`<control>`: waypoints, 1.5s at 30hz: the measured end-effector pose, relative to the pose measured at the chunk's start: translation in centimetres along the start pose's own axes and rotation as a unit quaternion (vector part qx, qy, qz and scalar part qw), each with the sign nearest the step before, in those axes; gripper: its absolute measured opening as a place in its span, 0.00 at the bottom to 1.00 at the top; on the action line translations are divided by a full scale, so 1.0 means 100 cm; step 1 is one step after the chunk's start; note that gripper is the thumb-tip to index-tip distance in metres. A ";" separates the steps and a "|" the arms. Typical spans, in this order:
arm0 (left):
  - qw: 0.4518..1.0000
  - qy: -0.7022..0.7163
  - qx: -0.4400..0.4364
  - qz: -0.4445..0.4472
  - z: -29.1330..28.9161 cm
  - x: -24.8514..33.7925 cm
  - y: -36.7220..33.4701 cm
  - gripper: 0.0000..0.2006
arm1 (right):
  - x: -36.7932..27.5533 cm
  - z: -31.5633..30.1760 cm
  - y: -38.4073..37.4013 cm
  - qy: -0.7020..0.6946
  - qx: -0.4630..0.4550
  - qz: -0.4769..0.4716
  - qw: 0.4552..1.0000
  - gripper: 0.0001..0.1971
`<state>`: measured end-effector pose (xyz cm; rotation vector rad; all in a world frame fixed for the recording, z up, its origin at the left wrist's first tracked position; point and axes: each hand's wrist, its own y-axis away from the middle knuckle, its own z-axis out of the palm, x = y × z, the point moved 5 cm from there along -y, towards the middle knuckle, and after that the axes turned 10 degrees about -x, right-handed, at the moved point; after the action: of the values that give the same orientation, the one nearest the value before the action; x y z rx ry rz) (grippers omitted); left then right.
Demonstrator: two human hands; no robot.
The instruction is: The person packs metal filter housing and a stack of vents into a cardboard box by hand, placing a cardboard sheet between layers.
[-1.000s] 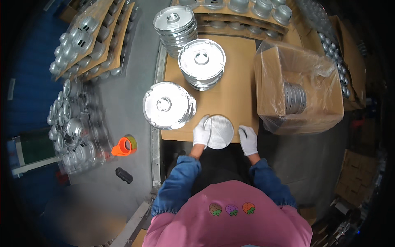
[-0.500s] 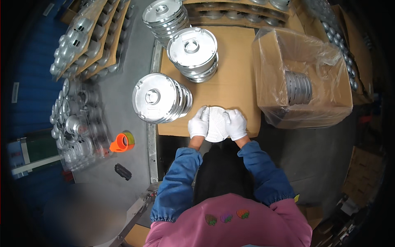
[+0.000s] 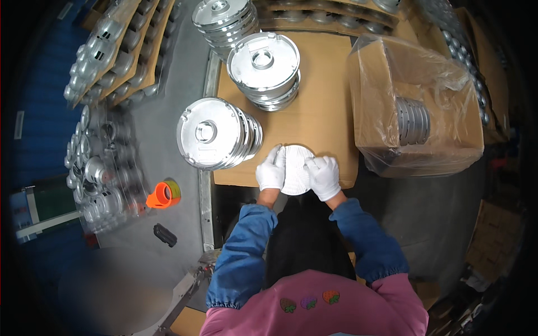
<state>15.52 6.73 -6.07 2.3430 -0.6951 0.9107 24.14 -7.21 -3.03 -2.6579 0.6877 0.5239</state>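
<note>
Brown carton (image 3: pixel 431 129) (clear plastic liner) right on table.

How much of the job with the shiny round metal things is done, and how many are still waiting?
Some discs already stand packed in the plastic-lined cardboard box. Right now the left hand and right hand, both in white gloves, hold a white round piece at the table's near edge. Waiting nearby are three stacks of metal discs: one at the table's left edge, one behind it, one farther back.
</note>
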 end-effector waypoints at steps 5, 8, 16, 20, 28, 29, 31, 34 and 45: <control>0.998 0.030 -0.005 -0.047 -0.003 0.006 -0.001 0.17 | 0.002 0.001 -0.015 -0.008 0.012 0.033 0.999 0.03; 0.999 -0.014 -0.003 -0.051 -0.003 0.003 0.000 0.17 | 0.002 0.002 -0.024 -0.005 0.008 0.031 0.999 0.03; 1.000 0.002 0.024 -0.017 0.000 -0.003 0.000 0.17 | -0.003 0.010 -0.021 -0.004 -0.020 -0.012 1.000 0.03; 1.000 0.019 0.018 0.000 0.003 -0.002 -0.003 0.16 | 0.007 0.008 -0.049 0.018 -0.003 0.003 1.000 0.02; 0.999 -0.028 0.028 0.001 0.000 -0.002 -0.003 0.16 | 0.000 0.012 -0.052 0.014 -0.014 -0.016 1.000 0.06; 0.999 -0.033 0.015 -0.007 0.001 -0.001 -0.005 0.17 | 0.000 0.012 -0.055 0.014 -0.016 -0.014 1.000 0.06; 0.998 -0.054 0.017 -0.008 0.002 -0.001 -0.003 0.17 | 0.001 0.012 -0.063 0.003 -0.006 0.000 1.000 0.03; 0.997 -0.068 0.026 -0.009 0.001 -0.002 -0.002 0.18 | -0.010 0.013 -0.046 -0.009 -0.018 -0.059 0.998 0.04; 0.997 -0.061 0.037 0.012 0.000 -0.002 -0.004 0.15 | 0.004 0.020 -0.078 -0.039 -0.121 -0.124 0.984 0.05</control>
<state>15.71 7.06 -6.32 2.4771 -0.7509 0.8219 28.01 -0.12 -3.16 -2.8731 0.2760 0.6739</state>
